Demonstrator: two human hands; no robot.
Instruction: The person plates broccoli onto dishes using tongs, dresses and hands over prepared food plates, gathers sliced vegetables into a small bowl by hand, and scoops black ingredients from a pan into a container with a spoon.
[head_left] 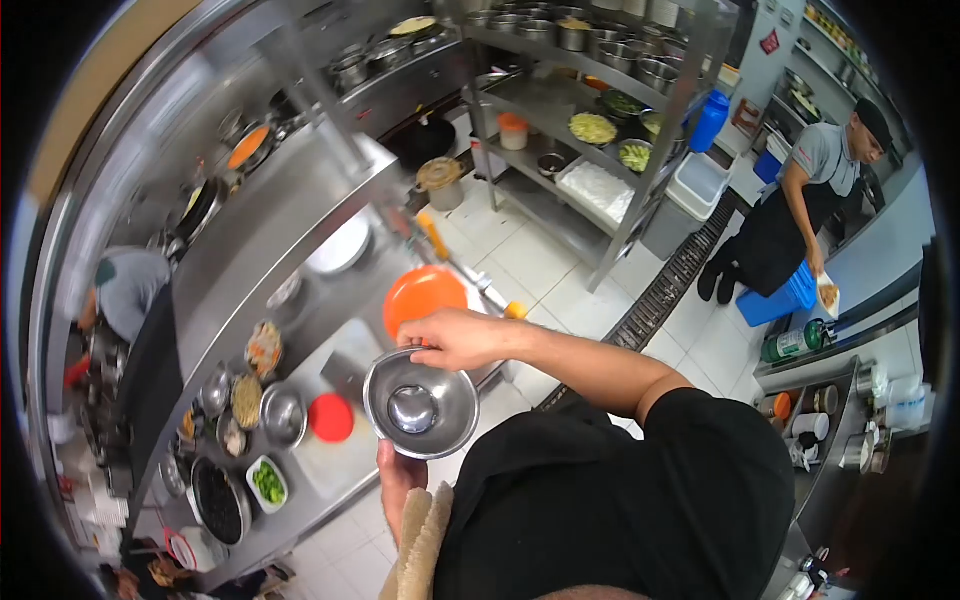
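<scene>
A metal mixing bowl (440, 432) is held in front of my body, tilted so its inside shows. My right hand (445, 338) grips the bowl's upper rim, thumb and fingers closed over the edge. Against the lower rim, my left hand (398, 478) supports the bowl, its fingers mostly hidden underneath. A shiny round shape lies at the bowl's bottom; I cannot tell whether it is a smaller bowl or a reflection. Just beyond the bowl are an orange bowl (425, 297), a white cutting board (345, 372) and a red round lid-like disc (331, 417).
The steel counter (335, 487) carries another metal bowl (284, 415), a dish of green vegetables (267, 482) and a dark-filled pot (219, 500). A steel shelf (545, 110) holds pots and food. One co-worker (800, 190) stands right, another (135, 290) left. A floor drain (650, 310) crosses the tiles.
</scene>
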